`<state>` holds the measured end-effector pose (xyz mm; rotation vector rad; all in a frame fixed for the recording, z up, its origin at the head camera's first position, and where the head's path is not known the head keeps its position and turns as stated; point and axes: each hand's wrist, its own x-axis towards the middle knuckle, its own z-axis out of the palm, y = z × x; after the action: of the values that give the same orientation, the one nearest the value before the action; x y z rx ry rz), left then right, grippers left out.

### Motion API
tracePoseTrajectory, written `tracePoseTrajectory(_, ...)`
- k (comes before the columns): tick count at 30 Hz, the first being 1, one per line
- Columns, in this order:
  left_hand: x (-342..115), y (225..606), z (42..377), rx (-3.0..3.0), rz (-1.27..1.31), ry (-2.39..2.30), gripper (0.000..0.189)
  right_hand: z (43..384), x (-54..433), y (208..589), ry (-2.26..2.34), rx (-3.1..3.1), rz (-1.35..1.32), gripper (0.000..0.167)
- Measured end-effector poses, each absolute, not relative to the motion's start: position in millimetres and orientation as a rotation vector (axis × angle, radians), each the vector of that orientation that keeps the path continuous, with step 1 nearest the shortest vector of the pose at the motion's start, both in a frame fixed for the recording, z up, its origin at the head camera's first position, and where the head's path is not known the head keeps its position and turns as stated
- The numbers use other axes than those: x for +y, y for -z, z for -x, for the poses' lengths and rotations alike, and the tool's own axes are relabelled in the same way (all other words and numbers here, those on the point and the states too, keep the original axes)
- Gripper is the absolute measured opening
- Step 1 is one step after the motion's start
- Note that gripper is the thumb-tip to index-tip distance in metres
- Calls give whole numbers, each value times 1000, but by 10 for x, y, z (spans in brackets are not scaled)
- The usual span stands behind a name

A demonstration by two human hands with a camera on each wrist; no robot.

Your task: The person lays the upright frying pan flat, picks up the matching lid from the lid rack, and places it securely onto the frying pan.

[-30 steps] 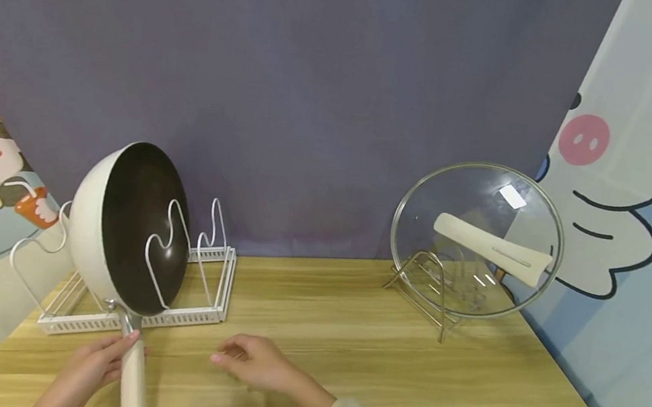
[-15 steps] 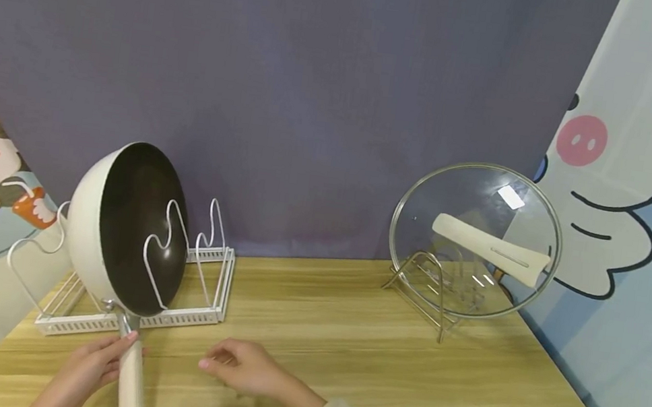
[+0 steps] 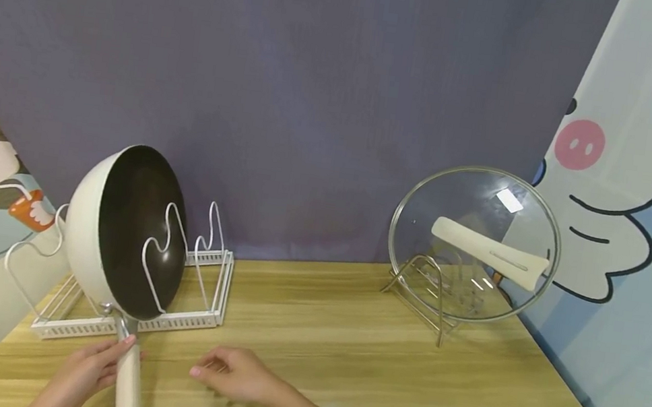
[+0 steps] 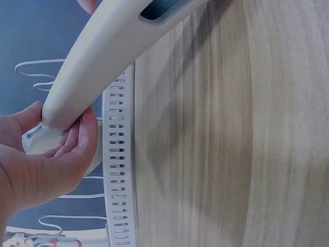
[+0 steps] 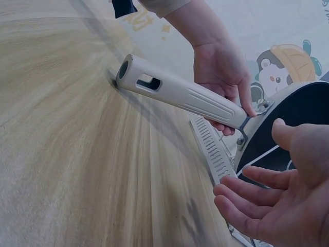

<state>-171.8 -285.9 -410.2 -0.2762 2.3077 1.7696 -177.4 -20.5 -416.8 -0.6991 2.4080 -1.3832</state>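
A white wok (image 3: 141,235) with a dark inside stands on its side in a white wire rack (image 3: 183,322), its mouth turned to the right. Its cream handle (image 3: 128,383) points toward me. My left hand (image 3: 82,370) grips that handle close to the metal joint; in the left wrist view, thumb and fingers (image 4: 85,136) lie on either side of it. My right hand (image 3: 244,375) hovers to the right of the handle, holding nothing. Seen from the right wrist, its fingers (image 5: 252,198) are loosely bent and apart from the wok.
At the right, a round glass lid (image 3: 423,205) with a cream grip (image 3: 487,252) leans upright in a small metal wire stand (image 3: 440,306). A grey-purple curtain (image 3: 325,108) hangs behind the wooden table (image 3: 311,324). Patterned wall panels flank both sides.
My right hand has drifted left and slightly nearer to me, closer to the wok's handle. My left hand keeps its hold, and the wok stays in the rack.
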Motion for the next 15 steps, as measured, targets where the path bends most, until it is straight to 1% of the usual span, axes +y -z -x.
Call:
tracePoseTrajectory(7,-2860,4059,1710,2341,270,-1706,61,1754,-248,4190,1363,2388,670,30)
tracePoseTrajectory(15,-2858,4029,1704,2348,280,-1675,64,1742,-308,4200,1342,2376,691,29)
